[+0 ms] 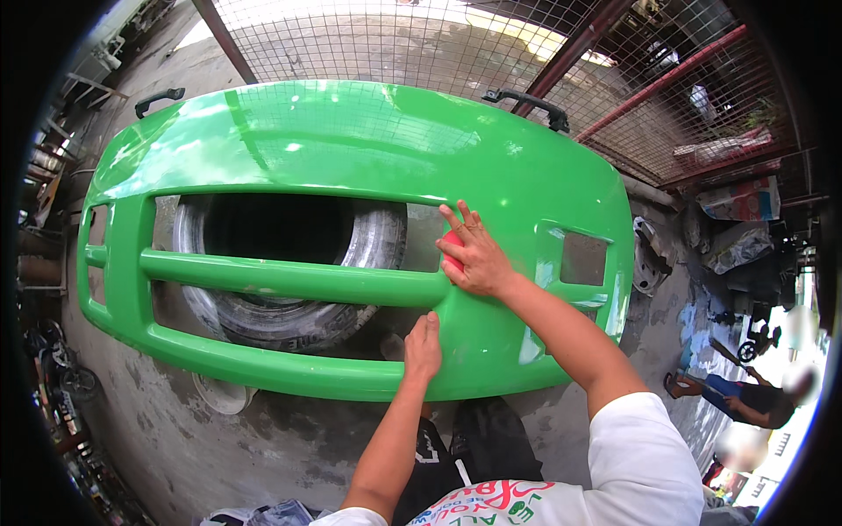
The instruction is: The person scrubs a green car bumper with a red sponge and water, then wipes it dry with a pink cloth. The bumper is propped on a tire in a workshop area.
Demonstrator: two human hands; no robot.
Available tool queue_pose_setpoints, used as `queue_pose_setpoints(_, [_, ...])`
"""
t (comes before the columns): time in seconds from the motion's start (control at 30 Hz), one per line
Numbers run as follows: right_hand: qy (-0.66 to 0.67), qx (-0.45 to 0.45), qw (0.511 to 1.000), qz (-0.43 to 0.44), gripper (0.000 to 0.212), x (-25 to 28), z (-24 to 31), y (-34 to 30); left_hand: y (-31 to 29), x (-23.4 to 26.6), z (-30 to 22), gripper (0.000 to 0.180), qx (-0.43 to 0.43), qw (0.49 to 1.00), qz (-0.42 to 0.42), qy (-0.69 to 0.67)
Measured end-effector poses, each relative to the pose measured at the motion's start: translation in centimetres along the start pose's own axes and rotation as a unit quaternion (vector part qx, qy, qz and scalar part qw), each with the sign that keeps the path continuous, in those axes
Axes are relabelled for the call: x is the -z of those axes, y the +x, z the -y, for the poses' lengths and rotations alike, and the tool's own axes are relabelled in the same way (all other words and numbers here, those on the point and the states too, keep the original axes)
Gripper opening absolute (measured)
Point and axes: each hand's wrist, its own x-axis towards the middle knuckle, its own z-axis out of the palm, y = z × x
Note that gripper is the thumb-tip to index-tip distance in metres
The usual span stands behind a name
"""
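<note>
A large glossy green vehicle front panel point(368, 149), with long grille slots and smaller side openings, lies across a tire point(203, 302) in front of me. My right hand point(476, 254) presses a red pad point(453, 248) against the panel, just right of the upper slot's end. Its fingers are partly spread over the pad, and the palm hides much of it. My left hand point(422, 351) holds the panel at the right end of the lower slot. Its fingers lie together at the edge, and their tips are partly hidden.
Two black brackets point(526, 105) point(160, 102) stick up from the panel's far edge. Beyond it stands a wire mesh fence point(412, 39) with red posts. A wheel cover point(649, 256) and bags point(741, 200) lie at right. Another person point(745, 399) is farther right.
</note>
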Motion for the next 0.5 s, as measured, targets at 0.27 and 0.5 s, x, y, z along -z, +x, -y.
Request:
queue_pose_setpoints(0.27, [-0.015, 0.041, 0.999, 0.026, 0.035, 0.1, -3.0, 1.6, -0.8, 0.8, -1.2, 0.078, 0.060, 0.998, 0.018, -0.003])
queue_pose_setpoints(0.5, [-0.173, 0.022, 0.980, 0.098, 0.038, 1.9, -2.9, 4.7, -0.3, 0.0, -0.8, 0.087, 0.066, 0.998, -0.001, -0.007])
